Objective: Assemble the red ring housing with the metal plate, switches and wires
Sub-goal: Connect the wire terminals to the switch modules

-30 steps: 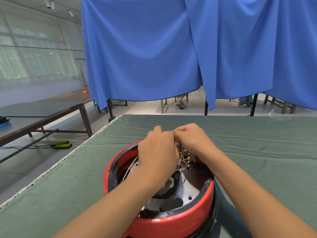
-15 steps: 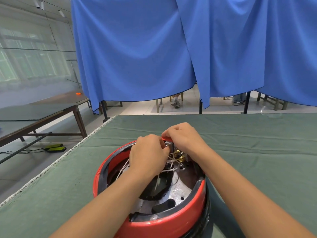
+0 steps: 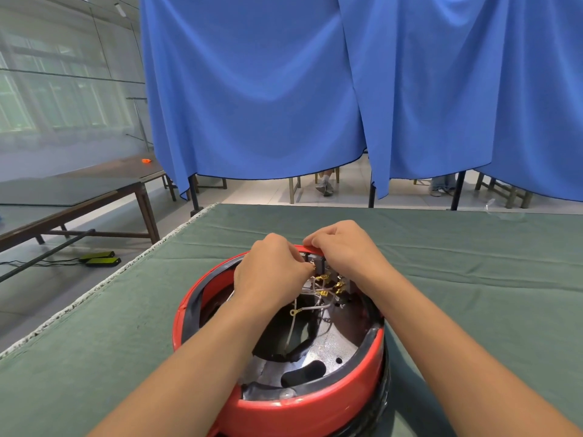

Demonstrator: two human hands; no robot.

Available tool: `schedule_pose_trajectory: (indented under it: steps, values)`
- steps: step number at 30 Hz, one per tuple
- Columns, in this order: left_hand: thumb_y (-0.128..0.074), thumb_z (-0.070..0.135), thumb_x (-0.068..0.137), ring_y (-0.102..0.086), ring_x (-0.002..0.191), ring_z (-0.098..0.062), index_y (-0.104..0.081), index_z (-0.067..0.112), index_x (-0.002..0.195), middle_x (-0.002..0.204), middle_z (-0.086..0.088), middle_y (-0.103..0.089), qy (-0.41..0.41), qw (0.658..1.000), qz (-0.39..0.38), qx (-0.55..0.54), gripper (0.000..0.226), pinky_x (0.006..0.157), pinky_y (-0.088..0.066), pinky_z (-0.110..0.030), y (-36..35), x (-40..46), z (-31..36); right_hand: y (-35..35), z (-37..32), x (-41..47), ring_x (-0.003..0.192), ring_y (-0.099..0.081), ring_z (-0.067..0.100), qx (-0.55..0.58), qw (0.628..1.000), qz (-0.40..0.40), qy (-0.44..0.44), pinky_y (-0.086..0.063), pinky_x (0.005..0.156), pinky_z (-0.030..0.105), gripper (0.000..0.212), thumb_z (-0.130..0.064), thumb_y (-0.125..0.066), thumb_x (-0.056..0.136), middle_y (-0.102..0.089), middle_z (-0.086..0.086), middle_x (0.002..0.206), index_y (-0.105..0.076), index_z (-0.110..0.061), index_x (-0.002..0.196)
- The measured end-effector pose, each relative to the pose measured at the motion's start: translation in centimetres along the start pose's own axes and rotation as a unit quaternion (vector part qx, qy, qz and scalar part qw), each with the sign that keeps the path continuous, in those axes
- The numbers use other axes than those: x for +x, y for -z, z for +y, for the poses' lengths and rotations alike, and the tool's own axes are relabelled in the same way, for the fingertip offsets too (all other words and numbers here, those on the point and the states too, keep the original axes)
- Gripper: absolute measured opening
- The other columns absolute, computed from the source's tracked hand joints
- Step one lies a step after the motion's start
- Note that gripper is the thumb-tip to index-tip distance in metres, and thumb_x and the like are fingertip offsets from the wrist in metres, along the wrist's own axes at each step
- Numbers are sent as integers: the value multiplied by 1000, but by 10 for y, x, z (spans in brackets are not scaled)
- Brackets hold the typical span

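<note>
Room: big blue curtains [image 3: 284,89] hang at the back, and a brown side table [image 3: 79,197] stands far off to the left.
Counter: green cloth covers the counter [image 3: 94,326], which holds the work.
Red ring: the red ring [image 3: 189,304] sits on the counter, near the front and in the middle, with a black band inside its rim.
Left hand: the left hand [image 3: 271,272] is inside the ring at the far side; its fingers are curled and its fingertips pinch something small near the gray switches, but I cannot tell just what.
Wires: thin white wires [image 3: 312,307] with gold tips spread out just under both hands.
Metal plate: the shiny metal plate [image 3: 328,348] lies flat at the bottom of the ring, with dark holes in it.
Switches: the gray switches [image 3: 317,263] sit on the far wall of the ring, between the two hands.
Right hand: the right hand [image 3: 344,247] is curled over the far rim of the ring, gripping it just above the switches.
</note>
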State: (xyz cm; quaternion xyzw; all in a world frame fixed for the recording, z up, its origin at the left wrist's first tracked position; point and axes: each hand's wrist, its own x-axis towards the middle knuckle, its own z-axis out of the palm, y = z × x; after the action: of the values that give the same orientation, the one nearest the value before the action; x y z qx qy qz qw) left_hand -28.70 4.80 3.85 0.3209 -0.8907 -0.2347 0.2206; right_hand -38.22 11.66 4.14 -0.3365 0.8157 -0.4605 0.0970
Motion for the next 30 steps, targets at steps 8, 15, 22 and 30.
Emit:
schedule_pose_trajectory:
  steps: [8,15,22,30]
  values:
    - [-63,19,84,-65,76,-17,-76,19,79,74,1,-70,-3,1000,-6,-22,15,72,-56,-38,1,2,-5,1,3,3,106,-57,37,7,998,51,-25,-50,85,54,29,-11,-50,85,-64,23,108,-66,5,103]
    - [-61,18,81,-63,75,-17,-76,18,75,74,2,-70,-1,1000,8,-4,16,64,-52,-32,0,1,-4,1,4,5,103,-58,38,8,998,53,-27,-52,83,52,28,-12,-52,84,-65,24,105,-67,5,101]
    - [-60,17,80,-64,77,-23,-75,14,82,82,-3,-71,-1,999,29,34,16,70,-56,-37,-2,1,0,1,4,4,101,-60,37,-4,999,48,-23,-52,82,46,27,-12,-51,86,-67,23,104,-69,4,98]
    - [-60,17,80,-62,73,-23,-73,12,85,80,-4,-69,-9,998,38,57,15,64,-52,-33,-4,1,2,0,5,4,68,-46,21,-22,999,46,-12,-52,78,48,27,-11,-50,85,-65,25,102,-68,6,98]
